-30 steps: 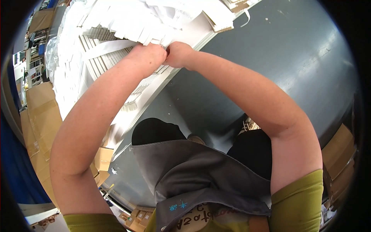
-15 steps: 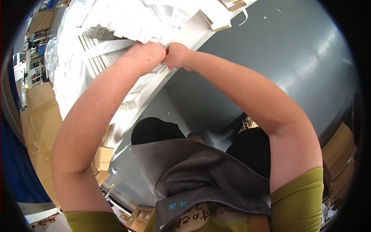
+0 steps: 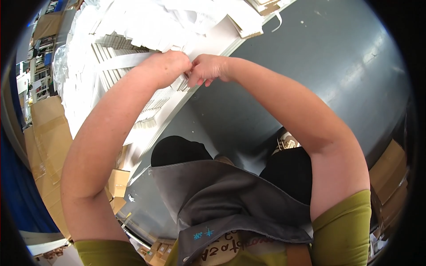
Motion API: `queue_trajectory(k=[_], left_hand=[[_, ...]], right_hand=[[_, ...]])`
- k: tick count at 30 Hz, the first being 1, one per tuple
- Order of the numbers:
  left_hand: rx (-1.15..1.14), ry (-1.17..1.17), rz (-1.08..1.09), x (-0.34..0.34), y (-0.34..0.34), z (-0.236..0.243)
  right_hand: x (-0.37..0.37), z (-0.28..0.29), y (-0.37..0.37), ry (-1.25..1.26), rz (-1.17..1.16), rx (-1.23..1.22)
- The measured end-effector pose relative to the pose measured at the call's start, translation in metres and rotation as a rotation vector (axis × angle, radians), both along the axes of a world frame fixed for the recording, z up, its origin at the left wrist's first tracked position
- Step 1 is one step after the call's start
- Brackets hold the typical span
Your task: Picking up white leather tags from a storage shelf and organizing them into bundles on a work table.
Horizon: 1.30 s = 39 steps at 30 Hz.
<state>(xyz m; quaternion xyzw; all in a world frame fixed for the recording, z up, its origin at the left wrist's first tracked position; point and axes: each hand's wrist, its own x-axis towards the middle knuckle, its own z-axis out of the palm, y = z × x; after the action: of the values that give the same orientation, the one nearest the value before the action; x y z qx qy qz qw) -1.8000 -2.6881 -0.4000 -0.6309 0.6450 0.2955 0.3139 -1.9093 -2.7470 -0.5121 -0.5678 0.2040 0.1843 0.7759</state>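
Observation:
At the edge of a white table point(image 3: 141, 141), my left hand point(image 3: 171, 65) is curled closed, its fingers mostly hidden behind its back. A flat white strip point(image 3: 122, 61) runs from the left up to this wrist and passes out of sight; whether the hand grips it cannot be seen. My right hand point(image 3: 207, 68) meets the left one's fingertips, thumb and forefinger drawn together, the other fingers bent downward. Anything pinched between the hands is too small to make out. Beneath and beside them stand rows of thin white pieces point(image 3: 105, 73) packed on edge.
Glaring white sheets or strips point(image 3: 133, 20) cover the table's far part. Another stack of white pieces point(image 3: 246, 22) lies at the table's far right edge. Brown cartons point(image 3: 46, 115) stand left, with more cartons point(image 3: 390, 173) at the right rim. Grey floor point(image 3: 306, 53) stretches to the right.
My right hand has turned and lowered slightly, so its bent fingers now show more. My left hand stays nearly in place. A shoe shows more below the right forearm.

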Motion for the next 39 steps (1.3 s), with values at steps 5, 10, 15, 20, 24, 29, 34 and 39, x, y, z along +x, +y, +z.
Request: queue_trajectory(k=[5, 10, 15, 20, 24, 29, 34, 39], left_hand=[[0.043, -0.025, 0.082, -0.002, -0.003, 0.001], [0.066, -0.026, 0.051, -0.011, -0.009, 0.007], [0.052, -0.042, 0.044, -0.012, -0.003, 0.01], [-0.183, -0.054, 0.24, -0.029, 0.011, 0.064], [-0.382, -0.287, 0.174, -0.008, 0.019, 0.111], [-0.512, -0.474, 0.102, 0.027, 0.026, 0.089], [-0.872, -0.159, 0.191, 0.047, 0.042, 0.076], [-1.001, 0.002, 0.396, 0.059, 0.044, 0.066]], right_hand=[[0.007, 0.001, 0.023, 0.043, -0.095, -0.131], [0.006, -0.007, 0.021, -0.059, -0.145, -0.234], [0.008, 0.005, 0.019, 0.095, -0.213, -0.099], [0.005, 0.018, 0.016, 0.133, -0.247, -0.057], [0.006, 0.011, 0.017, 0.134, -0.301, -0.083], [0.0, 0.012, 0.004, 0.185, -0.213, -0.067], [-0.045, 0.032, -0.011, 0.113, -0.074, -0.091], [-0.121, 0.04, -0.026, 0.037, 0.047, -0.056]])
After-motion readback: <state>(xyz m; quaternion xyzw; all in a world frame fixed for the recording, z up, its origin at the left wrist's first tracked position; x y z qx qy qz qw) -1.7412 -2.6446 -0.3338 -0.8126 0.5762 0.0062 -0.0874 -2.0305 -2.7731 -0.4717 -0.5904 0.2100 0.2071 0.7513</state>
